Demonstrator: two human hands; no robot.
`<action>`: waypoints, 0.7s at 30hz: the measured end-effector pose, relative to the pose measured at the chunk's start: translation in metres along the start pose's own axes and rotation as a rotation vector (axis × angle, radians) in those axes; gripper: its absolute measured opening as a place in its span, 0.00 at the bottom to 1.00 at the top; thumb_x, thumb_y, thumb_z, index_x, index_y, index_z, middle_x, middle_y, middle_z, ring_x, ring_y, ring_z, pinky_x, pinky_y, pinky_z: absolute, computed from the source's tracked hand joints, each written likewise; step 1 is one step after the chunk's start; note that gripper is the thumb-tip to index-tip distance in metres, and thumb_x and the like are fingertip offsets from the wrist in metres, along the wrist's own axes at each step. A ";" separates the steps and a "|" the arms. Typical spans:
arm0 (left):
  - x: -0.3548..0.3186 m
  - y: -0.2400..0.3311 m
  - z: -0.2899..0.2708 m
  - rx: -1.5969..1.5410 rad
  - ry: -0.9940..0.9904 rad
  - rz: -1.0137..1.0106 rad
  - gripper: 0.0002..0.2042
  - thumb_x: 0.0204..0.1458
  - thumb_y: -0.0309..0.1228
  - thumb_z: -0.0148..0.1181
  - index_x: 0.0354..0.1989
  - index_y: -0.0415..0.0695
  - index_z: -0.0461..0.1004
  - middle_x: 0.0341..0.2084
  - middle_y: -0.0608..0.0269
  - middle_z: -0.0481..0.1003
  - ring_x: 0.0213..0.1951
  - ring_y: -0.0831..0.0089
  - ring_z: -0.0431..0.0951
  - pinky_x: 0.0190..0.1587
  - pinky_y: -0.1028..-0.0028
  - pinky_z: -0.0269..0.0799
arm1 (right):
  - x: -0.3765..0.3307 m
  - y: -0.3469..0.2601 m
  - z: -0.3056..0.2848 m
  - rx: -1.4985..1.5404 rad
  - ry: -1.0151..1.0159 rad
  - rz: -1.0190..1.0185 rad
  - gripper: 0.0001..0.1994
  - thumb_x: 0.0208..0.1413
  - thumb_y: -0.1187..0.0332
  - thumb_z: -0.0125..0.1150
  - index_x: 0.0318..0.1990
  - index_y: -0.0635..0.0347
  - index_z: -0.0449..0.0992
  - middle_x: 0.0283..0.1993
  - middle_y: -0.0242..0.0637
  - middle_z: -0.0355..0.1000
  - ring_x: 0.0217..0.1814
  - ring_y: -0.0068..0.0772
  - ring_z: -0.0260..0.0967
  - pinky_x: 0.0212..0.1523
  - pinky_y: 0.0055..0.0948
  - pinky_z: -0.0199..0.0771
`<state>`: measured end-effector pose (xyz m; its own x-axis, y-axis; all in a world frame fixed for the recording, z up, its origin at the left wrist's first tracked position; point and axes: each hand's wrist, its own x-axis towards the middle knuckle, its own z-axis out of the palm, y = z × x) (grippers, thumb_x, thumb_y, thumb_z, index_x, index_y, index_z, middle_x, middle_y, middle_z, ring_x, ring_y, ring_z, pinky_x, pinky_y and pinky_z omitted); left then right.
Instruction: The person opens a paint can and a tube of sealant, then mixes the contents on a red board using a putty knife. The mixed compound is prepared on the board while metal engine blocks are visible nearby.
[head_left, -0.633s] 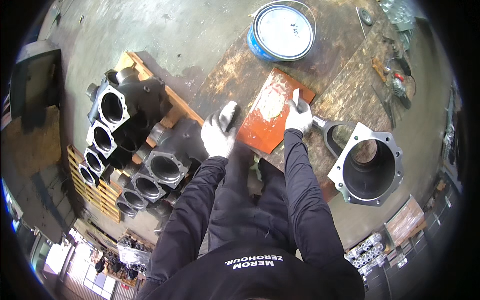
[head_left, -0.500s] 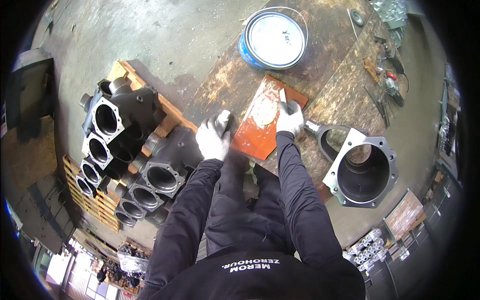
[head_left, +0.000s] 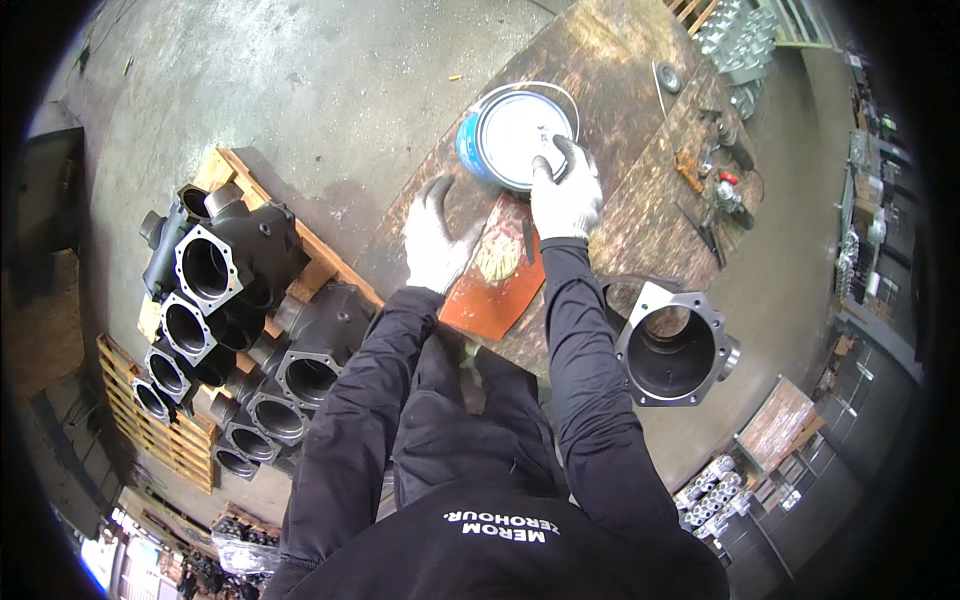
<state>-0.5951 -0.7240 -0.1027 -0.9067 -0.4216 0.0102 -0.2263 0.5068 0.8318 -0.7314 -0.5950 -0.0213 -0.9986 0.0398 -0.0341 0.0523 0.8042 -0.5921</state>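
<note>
A blue paint can (head_left: pixel 505 130) with a white lid and a wire handle stands on the worn brown table (head_left: pixel 620 90). My gloved right hand (head_left: pixel 566 195) reaches onto the near edge of its lid, fingertips touching it and spread. My gloved left hand (head_left: pixel 436 238) lies flat on the table with fingers apart, just left of an orange-red board (head_left: pixel 495 295). A thin dark tool (head_left: pixel 527 240) lies loose on that board between my hands.
A grey metal housing (head_left: pixel 676 345) with a round bore sits on the table at my right. Black cast housings (head_left: pixel 235 275) are stacked on wooden pallets (head_left: pixel 150 440) at my left. Small hand tools (head_left: pixel 712 195) lie farther right on the table.
My right hand left the thin tool on the board and moved forward onto the can lid. My left hand let go of a small dark object and spread flat on the table.
</note>
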 end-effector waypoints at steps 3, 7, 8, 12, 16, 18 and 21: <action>0.041 0.016 0.000 -0.051 -0.013 0.048 0.40 0.48 0.39 0.75 0.70 0.46 0.64 0.65 0.45 0.68 0.65 0.45 0.70 0.66 0.52 0.68 | 0.033 -0.004 0.009 -0.269 -0.164 -0.092 0.30 0.54 0.56 0.73 0.64 0.53 0.76 0.64 0.46 0.74 0.66 0.51 0.72 0.66 0.45 0.72; 0.066 0.024 0.003 -0.130 -0.047 -0.033 0.36 0.48 0.36 0.73 0.67 0.45 0.67 0.62 0.46 0.71 0.63 0.45 0.72 0.64 0.55 0.70 | 0.065 -0.012 0.020 -0.469 -0.347 -0.302 0.40 0.51 0.48 0.73 0.71 0.50 0.68 0.70 0.55 0.66 0.73 0.59 0.63 0.71 0.51 0.66; 0.068 0.025 0.004 -0.139 -0.071 -0.070 0.35 0.48 0.35 0.72 0.67 0.45 0.67 0.61 0.46 0.72 0.63 0.45 0.73 0.63 0.55 0.71 | 0.069 -0.014 0.020 -0.502 -0.410 -0.365 0.41 0.51 0.48 0.72 0.71 0.51 0.67 0.71 0.54 0.65 0.73 0.59 0.63 0.71 0.51 0.66; 0.066 0.022 0.011 -0.255 -0.088 -0.148 0.34 0.47 0.36 0.73 0.65 0.45 0.68 0.59 0.47 0.74 0.60 0.46 0.75 0.62 0.55 0.72 | 0.084 -0.027 0.015 -0.601 -0.584 -0.609 0.41 0.50 0.48 0.72 0.71 0.50 0.66 0.73 0.52 0.63 0.73 0.56 0.63 0.70 0.53 0.67; 0.069 0.017 0.016 -0.189 -0.122 -0.097 0.45 0.46 0.40 0.78 0.73 0.46 0.62 0.69 0.47 0.67 0.71 0.50 0.67 0.71 0.57 0.64 | 0.098 -0.032 0.010 -0.629 -0.656 -0.775 0.35 0.51 0.51 0.73 0.66 0.48 0.69 0.70 0.47 0.66 0.71 0.53 0.66 0.68 0.50 0.69; 0.073 0.016 0.017 -0.229 -0.129 -0.042 0.48 0.44 0.40 0.78 0.76 0.46 0.58 0.71 0.46 0.64 0.72 0.46 0.64 0.73 0.55 0.61 | 0.103 -0.030 0.010 -0.644 -0.648 -0.848 0.34 0.52 0.52 0.72 0.66 0.48 0.70 0.68 0.45 0.67 0.69 0.52 0.67 0.67 0.49 0.70; 0.079 0.014 0.017 -0.157 -0.211 -0.050 0.49 0.44 0.41 0.78 0.76 0.47 0.57 0.71 0.45 0.63 0.72 0.46 0.64 0.73 0.53 0.61 | 0.107 -0.028 0.013 -0.622 -0.631 -0.914 0.31 0.54 0.52 0.71 0.64 0.49 0.71 0.65 0.43 0.69 0.68 0.52 0.67 0.66 0.49 0.71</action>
<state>-0.6757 -0.7371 -0.1000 -0.9536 -0.2687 -0.1354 -0.2297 0.3592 0.9045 -0.8398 -0.6208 -0.0193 -0.4854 -0.8242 -0.2918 -0.8329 0.5374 -0.1325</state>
